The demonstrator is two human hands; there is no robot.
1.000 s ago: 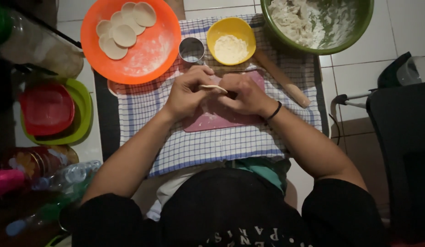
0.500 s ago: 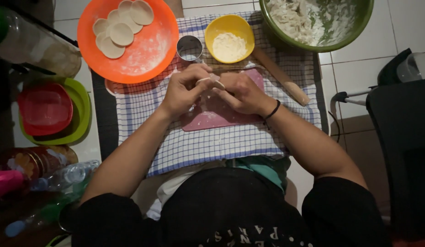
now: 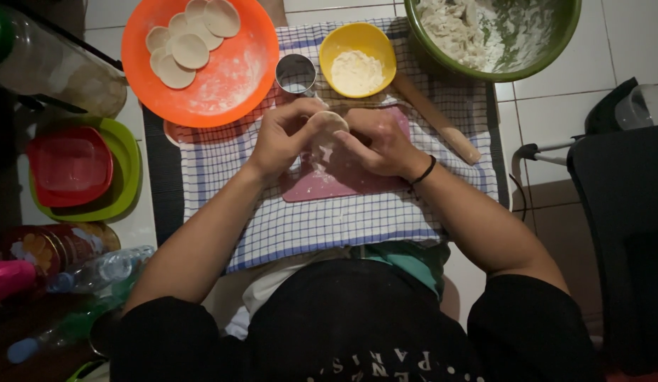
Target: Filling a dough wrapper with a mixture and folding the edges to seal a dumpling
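Five flat rounds of dough [image 3: 191, 39] already lie overlapping at the far side of the orange plate [image 3: 233, 78], so a fair part of the work looks done. Plenty seems left, though: the green bowl [image 3: 516, 67] at the far right holds a good mass of rough dough. Between the two, the person has another dough disc [image 3: 327, 122] lifted just above the pink board [image 3: 343, 185] on the checked cloth [image 3: 315, 226]. The left hand [image 3: 286, 134] pinches its left edge with curled fingers and the right hand [image 3: 378, 141] closes on its right edge, so the disc sits bridged between the fingertips of both, not resting on the board. Just beyond it stand the metal ring cutter [image 3: 295, 73] and the yellow flour bowl [image 3: 357, 60]; the rolling pin [image 3: 435, 120] lies to the right, untouched.
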